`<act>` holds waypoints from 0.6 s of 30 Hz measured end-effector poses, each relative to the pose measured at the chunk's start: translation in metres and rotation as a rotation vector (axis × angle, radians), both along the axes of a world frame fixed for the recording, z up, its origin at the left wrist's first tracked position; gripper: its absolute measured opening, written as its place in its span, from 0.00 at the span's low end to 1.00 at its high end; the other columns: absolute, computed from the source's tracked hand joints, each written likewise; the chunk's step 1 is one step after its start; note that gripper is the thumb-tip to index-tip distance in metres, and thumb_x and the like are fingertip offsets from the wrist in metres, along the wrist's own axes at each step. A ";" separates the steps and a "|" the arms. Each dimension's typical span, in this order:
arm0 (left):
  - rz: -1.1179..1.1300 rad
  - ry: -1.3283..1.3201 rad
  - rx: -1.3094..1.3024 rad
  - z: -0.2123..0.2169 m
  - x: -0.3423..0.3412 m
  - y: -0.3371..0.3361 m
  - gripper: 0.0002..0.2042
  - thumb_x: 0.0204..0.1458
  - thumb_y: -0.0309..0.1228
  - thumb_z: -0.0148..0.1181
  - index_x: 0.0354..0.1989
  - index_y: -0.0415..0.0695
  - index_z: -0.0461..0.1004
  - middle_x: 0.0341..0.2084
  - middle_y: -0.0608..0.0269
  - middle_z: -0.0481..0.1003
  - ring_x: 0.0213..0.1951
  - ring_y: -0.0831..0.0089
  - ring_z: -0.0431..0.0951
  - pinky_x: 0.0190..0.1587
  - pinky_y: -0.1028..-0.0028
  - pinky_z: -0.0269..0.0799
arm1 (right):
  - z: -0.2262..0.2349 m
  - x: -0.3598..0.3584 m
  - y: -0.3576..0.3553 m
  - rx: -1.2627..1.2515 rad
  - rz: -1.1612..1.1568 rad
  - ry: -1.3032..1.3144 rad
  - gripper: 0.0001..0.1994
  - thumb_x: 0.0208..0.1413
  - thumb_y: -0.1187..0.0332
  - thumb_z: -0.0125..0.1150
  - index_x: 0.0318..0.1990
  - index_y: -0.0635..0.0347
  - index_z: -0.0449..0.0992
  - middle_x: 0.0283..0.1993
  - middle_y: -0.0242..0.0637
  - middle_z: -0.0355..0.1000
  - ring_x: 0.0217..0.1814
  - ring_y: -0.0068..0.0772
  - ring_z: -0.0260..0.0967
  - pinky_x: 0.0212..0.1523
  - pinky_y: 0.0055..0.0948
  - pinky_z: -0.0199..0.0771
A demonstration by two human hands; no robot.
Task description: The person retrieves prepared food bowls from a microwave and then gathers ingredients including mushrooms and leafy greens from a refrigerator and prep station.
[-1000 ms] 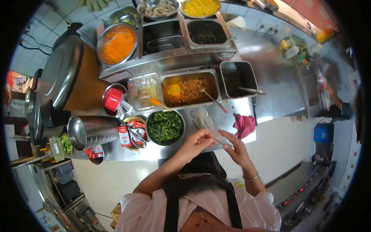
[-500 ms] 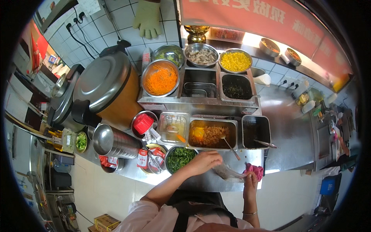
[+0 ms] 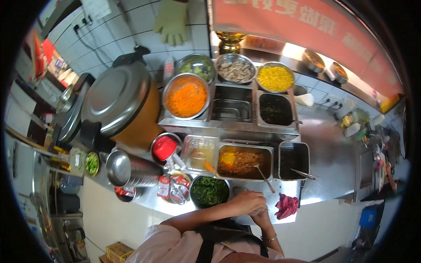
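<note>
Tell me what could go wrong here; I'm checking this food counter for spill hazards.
The left hand works right beside the bowl of chopped greens, so a nudge could tip it off the counter edge. The spoon handle juts from the tray of brown filling toward the hands and might get knocked. The pink cloth hangs near the edge and may slide off.

White tiled wall (image 3: 131, 44) behind a steel counter (image 3: 329, 153) — red banner (image 3: 298, 22) overhead, pale floor (image 3: 109, 215) below, bright light.

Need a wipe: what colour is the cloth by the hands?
Magenta-pink cloth, crumpled on the steel counter; head view.
</note>
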State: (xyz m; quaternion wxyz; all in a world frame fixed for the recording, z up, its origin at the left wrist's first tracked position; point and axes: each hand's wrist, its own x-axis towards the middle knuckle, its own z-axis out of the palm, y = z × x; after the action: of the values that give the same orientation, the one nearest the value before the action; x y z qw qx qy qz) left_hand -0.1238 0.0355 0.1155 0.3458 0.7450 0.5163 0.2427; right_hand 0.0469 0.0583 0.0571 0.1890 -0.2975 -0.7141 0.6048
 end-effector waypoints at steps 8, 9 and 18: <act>0.267 -0.355 0.094 0.038 -0.019 -0.022 0.12 0.51 0.30 0.52 0.44 0.44 0.70 0.35 0.58 0.70 0.39 0.62 0.73 0.43 0.69 0.68 | 0.019 0.003 0.007 0.110 -0.230 0.026 0.09 0.55 0.70 0.47 0.31 0.66 0.71 0.31 0.42 0.69 0.31 0.36 0.65 0.35 0.29 0.65; 0.308 -0.383 0.114 0.044 -0.026 -0.029 0.12 0.51 0.30 0.53 0.44 0.42 0.70 0.35 0.57 0.71 0.38 0.63 0.73 0.42 0.70 0.68 | 0.018 0.011 0.009 0.129 -0.221 0.048 0.09 0.55 0.69 0.48 0.28 0.66 0.70 0.28 0.44 0.68 0.28 0.38 0.63 0.32 0.31 0.63; 0.739 -0.835 -0.362 0.019 -0.056 -0.226 0.10 0.55 0.24 0.50 0.44 0.37 0.70 0.38 0.63 0.73 0.42 0.76 0.72 0.47 0.77 0.67 | 0.106 0.009 -0.038 0.005 -0.221 0.323 0.09 0.55 0.67 0.50 0.27 0.62 0.68 0.29 0.41 0.66 0.28 0.34 0.62 0.28 0.29 0.59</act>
State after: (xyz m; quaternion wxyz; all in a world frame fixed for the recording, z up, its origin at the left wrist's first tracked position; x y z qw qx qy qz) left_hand -0.1795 -0.1900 0.1343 0.5340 0.2861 0.5950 0.5282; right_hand 0.0557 0.0205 0.1635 0.3671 -0.2729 -0.6389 0.6185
